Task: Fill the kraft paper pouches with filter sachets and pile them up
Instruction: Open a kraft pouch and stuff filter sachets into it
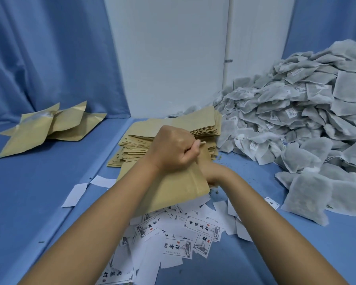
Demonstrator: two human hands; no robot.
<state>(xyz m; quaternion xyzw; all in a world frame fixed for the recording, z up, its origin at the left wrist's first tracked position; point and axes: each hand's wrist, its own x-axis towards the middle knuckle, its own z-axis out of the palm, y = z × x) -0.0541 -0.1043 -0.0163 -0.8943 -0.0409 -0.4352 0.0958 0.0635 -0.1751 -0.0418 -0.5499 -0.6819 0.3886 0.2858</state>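
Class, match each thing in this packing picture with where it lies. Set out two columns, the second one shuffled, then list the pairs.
Things
1. heap of filter sachets
2. stack of flat kraft pouches
3. printed paper slips
4. loose pile of kraft pouches

Places
A. far left
B. nearest the camera
C. right side
D. middle

Pairs: 1-C, 2-D, 3-B, 4-A
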